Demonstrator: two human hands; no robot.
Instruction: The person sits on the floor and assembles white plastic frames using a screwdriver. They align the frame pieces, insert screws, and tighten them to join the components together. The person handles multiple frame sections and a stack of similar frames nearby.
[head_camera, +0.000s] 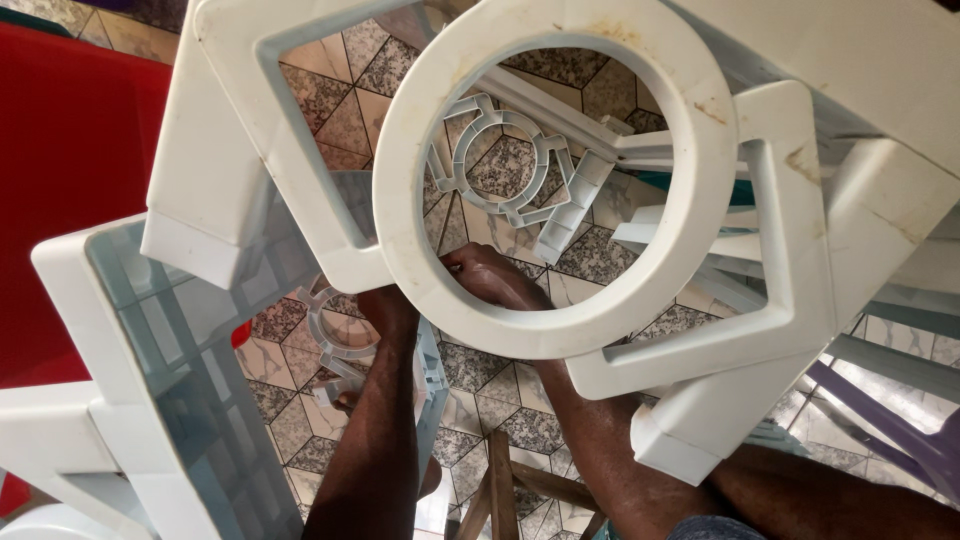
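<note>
Item: white plastic furniture piece, upturned, seen from above. Its large round ring with square side openings lies over and in front of both hands, so the fingers are viewed through or under it.

Right hand: knuckles visible through the ring's opening, low in the circle. The fingers are curled and pressed together, bent downward toward a white plastic panel edge just below them. What they clasp cannot be told; the fingertips are hidden.

Left hand: lies just beside the right hand, under the ring's lower left rim. The fingers are tucked out of sight behind the ring and panel; how far they are spread cannot be told. The wrist touches or nearly touches a smaller white ring bracket on its outer side.

Second ring bracket: beyond the right fingers, seen through the large ring, apart from them.

Surroundings: ribbed white plastic leg to the outer side of the left fingers; patterned tiled floor beneath both hands; red surface well apart on the left; purple plastic rails well apart on the right; wooden frame near the forearms.
</note>
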